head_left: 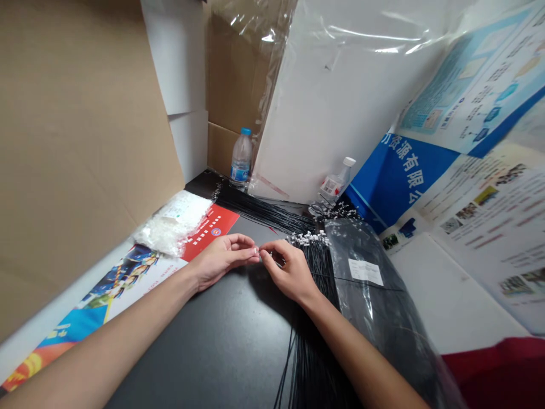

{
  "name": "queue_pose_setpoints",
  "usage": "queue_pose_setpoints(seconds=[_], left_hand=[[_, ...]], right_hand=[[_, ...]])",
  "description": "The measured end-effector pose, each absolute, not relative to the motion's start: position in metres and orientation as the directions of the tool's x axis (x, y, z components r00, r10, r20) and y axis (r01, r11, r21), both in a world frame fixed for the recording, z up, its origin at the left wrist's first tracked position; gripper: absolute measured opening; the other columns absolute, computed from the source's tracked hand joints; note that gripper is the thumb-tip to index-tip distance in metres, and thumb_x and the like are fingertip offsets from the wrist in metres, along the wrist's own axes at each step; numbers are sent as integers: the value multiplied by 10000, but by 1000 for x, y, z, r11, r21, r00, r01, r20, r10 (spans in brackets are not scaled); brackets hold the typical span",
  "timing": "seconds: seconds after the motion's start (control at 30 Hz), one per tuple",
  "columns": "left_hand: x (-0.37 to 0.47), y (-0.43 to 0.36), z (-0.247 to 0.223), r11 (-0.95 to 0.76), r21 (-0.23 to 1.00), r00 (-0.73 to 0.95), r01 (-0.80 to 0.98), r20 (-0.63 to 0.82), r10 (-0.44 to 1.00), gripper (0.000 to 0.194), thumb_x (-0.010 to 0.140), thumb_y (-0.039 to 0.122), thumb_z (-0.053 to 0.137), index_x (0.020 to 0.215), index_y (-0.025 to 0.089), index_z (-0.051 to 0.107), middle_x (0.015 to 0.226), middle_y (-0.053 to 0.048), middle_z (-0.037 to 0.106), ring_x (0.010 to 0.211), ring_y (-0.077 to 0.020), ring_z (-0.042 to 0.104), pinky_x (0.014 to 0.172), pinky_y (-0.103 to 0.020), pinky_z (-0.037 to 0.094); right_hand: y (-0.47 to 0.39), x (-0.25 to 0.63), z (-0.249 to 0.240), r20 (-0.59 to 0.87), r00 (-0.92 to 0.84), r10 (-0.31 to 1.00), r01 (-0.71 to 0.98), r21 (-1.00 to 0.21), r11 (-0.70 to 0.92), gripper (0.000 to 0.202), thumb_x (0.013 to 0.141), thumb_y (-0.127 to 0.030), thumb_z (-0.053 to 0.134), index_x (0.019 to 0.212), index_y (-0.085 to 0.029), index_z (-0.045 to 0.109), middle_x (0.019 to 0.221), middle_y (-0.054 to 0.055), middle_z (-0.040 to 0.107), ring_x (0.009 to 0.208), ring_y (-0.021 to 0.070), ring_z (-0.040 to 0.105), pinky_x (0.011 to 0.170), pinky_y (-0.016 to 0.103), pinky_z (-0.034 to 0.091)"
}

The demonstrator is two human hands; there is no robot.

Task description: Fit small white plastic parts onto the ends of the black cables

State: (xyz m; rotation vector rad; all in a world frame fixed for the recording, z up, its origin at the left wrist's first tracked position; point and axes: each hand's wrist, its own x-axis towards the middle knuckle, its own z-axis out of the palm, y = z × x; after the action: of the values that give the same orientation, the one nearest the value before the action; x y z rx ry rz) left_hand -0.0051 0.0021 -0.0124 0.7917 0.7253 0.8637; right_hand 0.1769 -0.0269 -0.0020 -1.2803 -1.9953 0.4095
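My left hand (223, 258) is closed in a pinch, with a small white connector (256, 251) showing at its fingertips. Directly opposite, my right hand (289, 267) pinches with thumb and forefinger, tips almost meeting the left ones; what lies between them is too small to make out. Under my right wrist runs a thick bundle of black wires (320, 267), its far ends tipped with white connectors (309, 238). Beside the left hand, a clear bag of small white pieces (170, 224) rests partly on a red printed sheet (217, 230).
More black wires (264, 209) lie across the back of the dark table (200, 352). Two bottles, one blue-capped (241, 159) and one white-capped (336, 183), stand there. A labelled plastic bag (374, 301) is at right. Cardboard (85, 113) walls the left; printed posters (468, 187) line the right.
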Motion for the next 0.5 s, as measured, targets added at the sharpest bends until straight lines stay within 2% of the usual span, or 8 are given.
queue_pose_setpoints(seconds=[0.33,0.5], left_hand=[[-6,4,-14,436,814,471,-383,-233,851,267,641,136,850,820,121,651,780,-44,714,753,-159,706,872,-322,514],[-7,5,-16,440,813,495,-382,-222,840,243,652,120,841,820,121,666,773,-45,717,744,-153,703,864,-317,511]], right_hand=[[-26,178,-4,509,-239,827,616,-579,534,95,864,-213,589,817,-194,670,745,20,672,663,137,565,616,255,447],[-27,178,-5,515,-238,823,599,-589,542,97,854,-208,592,802,-189,671,728,18,669,636,126,559,584,243,443]])
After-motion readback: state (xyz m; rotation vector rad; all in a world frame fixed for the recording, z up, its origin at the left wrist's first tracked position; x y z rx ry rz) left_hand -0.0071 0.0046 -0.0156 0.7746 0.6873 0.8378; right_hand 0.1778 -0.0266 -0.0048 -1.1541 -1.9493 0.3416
